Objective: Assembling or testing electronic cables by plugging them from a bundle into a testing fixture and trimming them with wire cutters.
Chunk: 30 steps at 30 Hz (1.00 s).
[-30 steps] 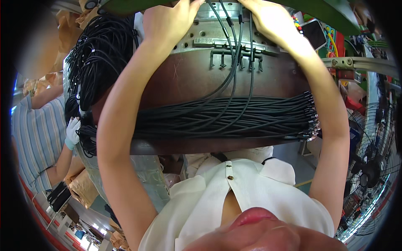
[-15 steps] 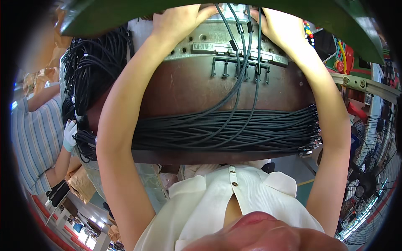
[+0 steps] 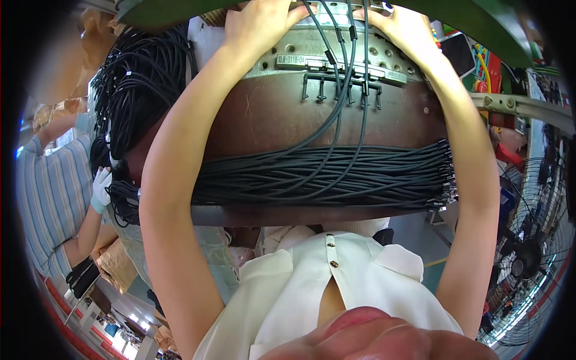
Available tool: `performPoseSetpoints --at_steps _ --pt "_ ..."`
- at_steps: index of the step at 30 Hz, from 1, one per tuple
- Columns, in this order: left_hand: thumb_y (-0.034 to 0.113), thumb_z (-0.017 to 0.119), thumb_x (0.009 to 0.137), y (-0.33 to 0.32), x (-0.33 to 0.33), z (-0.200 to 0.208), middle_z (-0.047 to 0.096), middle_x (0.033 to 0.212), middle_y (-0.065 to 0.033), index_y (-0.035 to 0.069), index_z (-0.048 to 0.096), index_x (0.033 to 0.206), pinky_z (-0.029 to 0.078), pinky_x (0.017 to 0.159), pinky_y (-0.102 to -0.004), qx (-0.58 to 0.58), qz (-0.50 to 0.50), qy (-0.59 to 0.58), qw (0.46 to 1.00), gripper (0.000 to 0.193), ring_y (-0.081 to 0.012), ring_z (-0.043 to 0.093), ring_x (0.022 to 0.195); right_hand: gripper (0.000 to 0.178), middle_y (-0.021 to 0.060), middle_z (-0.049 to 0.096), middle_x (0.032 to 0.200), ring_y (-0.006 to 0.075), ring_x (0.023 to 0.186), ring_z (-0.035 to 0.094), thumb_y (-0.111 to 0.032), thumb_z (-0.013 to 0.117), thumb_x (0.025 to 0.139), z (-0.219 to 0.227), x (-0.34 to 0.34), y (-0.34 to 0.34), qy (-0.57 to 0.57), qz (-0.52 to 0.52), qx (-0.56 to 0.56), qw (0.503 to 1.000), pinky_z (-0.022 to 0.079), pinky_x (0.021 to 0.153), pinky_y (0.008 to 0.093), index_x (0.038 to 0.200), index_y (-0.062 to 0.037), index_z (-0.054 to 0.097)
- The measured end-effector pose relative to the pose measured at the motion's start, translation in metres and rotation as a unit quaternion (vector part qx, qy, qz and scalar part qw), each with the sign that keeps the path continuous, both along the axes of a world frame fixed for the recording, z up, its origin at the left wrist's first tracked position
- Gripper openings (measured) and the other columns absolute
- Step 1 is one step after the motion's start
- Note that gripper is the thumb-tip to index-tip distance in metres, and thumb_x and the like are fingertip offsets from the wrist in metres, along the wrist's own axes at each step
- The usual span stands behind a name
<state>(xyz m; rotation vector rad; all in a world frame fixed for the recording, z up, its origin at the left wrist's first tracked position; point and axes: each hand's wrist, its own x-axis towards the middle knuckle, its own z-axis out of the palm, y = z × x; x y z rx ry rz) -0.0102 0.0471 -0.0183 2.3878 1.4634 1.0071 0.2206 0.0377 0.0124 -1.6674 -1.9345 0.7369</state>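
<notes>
My left hand [image 3: 259, 25] and my right hand [image 3: 403, 29] reach to the metal mould [image 3: 324, 42] at the top of the view. Both thumbs stretch inward toward the black cables [image 3: 351, 66] running up between the hands. The other fingers are cut off by the upper edge or hidden, so any grip cannot be seen. Small sleeves sit on the cables. Below the mould's front bar [image 3: 342, 67], a black comb-like rack with pegs [image 3: 342, 84] is fixed over the brown worktop [image 3: 264, 120]. The cables trail down to a long bundle [image 3: 324, 180] lying along the near edge.
A thick heap of black cables [image 3: 141, 78] hangs at the left. Beyond it is a co-worker in a striped shirt [image 3: 57, 198] with a white-gloved hand [image 3: 102, 189]. A green machine part [image 3: 180, 13] arches overhead. On the right are a metal rail [image 3: 522, 107] and a fan [image 3: 528, 258].
The mould, cables and worktop appear slightly higher in the picture, as the view has shifted. Both hands remain at the mould, with the right thumb somewhat closer to the cables.
</notes>
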Motion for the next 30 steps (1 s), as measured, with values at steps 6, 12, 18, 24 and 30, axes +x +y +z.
performPoseSetpoints --at_steps 6,12,18,24,30 --pt "0.016 0.062 0.089 -0.102 -0.047 0.033 0.043 0.146 -0.0161 0.002 0.031 0.146 0.037 0.106 -0.0375 -0.166 -0.031 -0.050 0.984 0.067 -0.0295 0.044 0.132 0.048 0.0183 0.058 0.126 0.0305 0.117 0.055 -0.016 0.067 0.086 0.001 0.041 -0.082 -0.130 0.112 0.287 0.942 0.037 0.105 0.0364 0.128 0.0015 0.053" --pt "0.032 0.053 0.095 -0.309 -0.101 0.025 0.068 0.106 -0.0148 0.005 0.061 0.122 0.051 0.089 -0.0426 -0.664 -0.174 0.146 0.713 0.039 -0.0363 0.066 0.095 0.033 0.0142 0.056 0.120 0.0214 0.107 0.055 -0.005 0.043 0.098 -0.060 0.188 -0.286 -0.004 -0.412 0.191 0.891 0.045 0.095 0.0352 0.130 0.0023 0.045" --pt "0.029 0.057 0.090 -0.355 -0.101 -0.099 0.064 0.115 -0.0173 0.005 0.063 0.115 0.045 0.093 -0.0472 -0.403 0.096 0.153 0.897 0.035 -0.0385 0.059 0.106 0.056 0.0190 0.039 0.146 0.0349 0.134 0.037 -0.023 0.057 0.091 -0.210 0.163 -0.390 -0.116 -0.062 -0.156 0.979 0.026 0.113 0.0433 0.140 -0.0003 0.041" --pt "0.027 0.061 0.086 -0.356 -0.115 -0.109 0.060 0.123 -0.0197 0.006 0.062 0.119 0.041 0.098 -0.0471 -0.416 0.167 0.081 0.890 0.039 -0.0392 0.054 0.114 0.042 0.0199 0.053 0.132 0.0379 0.125 0.046 -0.018 0.058 0.089 -0.206 0.152 -0.372 -0.125 -0.081 -0.043 0.988 0.031 0.110 0.0464 0.127 -0.0002 0.055" --pt "0.030 0.057 0.088 -0.344 -0.101 -0.096 0.058 0.125 -0.0210 0.004 0.061 0.119 0.040 0.099 -0.0460 -0.424 0.202 0.089 0.879 0.040 -0.0384 0.052 0.117 0.040 0.0214 0.055 0.130 0.0392 0.123 0.047 -0.014 0.057 0.088 -0.187 0.138 -0.357 -0.150 -0.091 -0.013 0.984 0.032 0.108 0.0470 0.125 0.0007 0.056"
